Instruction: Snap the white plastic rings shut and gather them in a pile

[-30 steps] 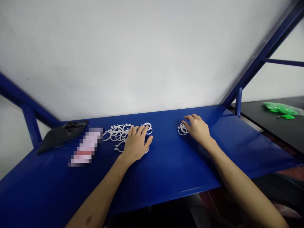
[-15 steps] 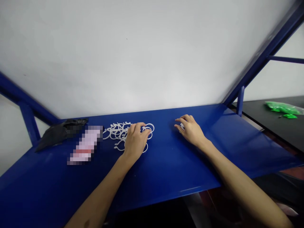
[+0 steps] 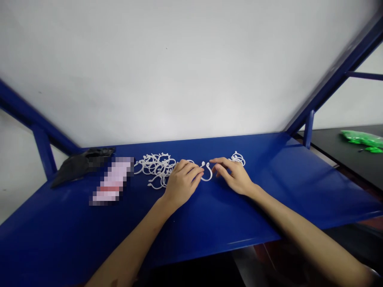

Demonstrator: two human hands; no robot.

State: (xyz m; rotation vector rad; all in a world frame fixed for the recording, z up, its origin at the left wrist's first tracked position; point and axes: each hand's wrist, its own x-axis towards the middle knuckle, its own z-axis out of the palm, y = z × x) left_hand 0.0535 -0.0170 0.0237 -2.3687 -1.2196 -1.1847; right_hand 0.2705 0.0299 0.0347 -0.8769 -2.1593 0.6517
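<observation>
My left hand is low over the blue table, its fingers closed together on the left side of a white shower curtain ring, a C-shaped loop with ball ends. Its thumb is mostly hidden. Facing it from the right, my right hand has thumb and index finger apart, close to the ring's right side and holding nothing. A tangled pile of white rings lies just left of my left hand. Beyond my right hand lies a smaller cluster of rings, partly covered by the fingers.
The blue tabletop meets a pale wall at the back. On the left are a black plastic bag and a blurred-out pinkish item. A green item in clear plastic rests on a black table at far right.
My left hand has moved right, away from the pile, with a ring at its fingers. My right hand has come left toward it, leaving the small ring cluster uncovered behind.
</observation>
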